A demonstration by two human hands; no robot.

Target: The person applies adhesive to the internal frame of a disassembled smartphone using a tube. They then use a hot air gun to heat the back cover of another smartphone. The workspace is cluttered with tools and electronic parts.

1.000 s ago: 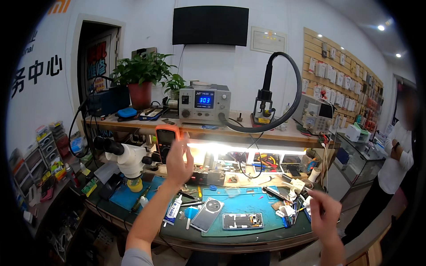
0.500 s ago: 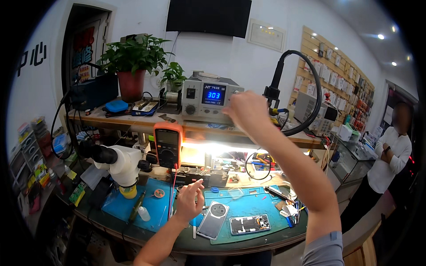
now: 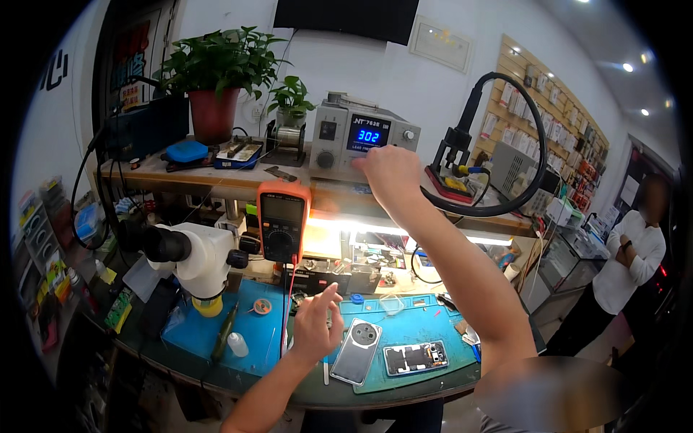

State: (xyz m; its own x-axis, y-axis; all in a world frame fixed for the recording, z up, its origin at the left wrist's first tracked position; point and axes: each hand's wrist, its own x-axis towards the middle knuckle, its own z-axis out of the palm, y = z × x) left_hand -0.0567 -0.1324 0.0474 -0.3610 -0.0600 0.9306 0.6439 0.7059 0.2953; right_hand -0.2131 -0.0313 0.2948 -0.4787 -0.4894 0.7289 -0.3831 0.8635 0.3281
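My right hand (image 3: 393, 172) reaches up to the lower front panel of a grey soldering station (image 3: 339, 141) with a lit blue display. Its fingers are curled toward the panel; their tips are mostly hidden, so I cannot tell what they touch. Above the bench mat, my left hand (image 3: 316, 326) hangs with loosely spread fingers and nothing in them. Beside it on the mat lies a grey phone back cover (image 3: 354, 361) with a round camera ring. An opened phone (image 3: 416, 359) with its inner parts bare lies to the right.
An orange multimeter (image 3: 281, 222) stands left of centre, near a white microscope (image 3: 198, 256). A small white bottle (image 3: 237, 345) is on the blue mat (image 3: 253, 299). A thick black hose (image 3: 543, 144) loops at the right. A person (image 3: 635, 249) stands beyond the bench with folded arms.
My right hand has moved from the station's upper right knob down to its lower panel. The view has shifted, and my left hand stays over the mat.
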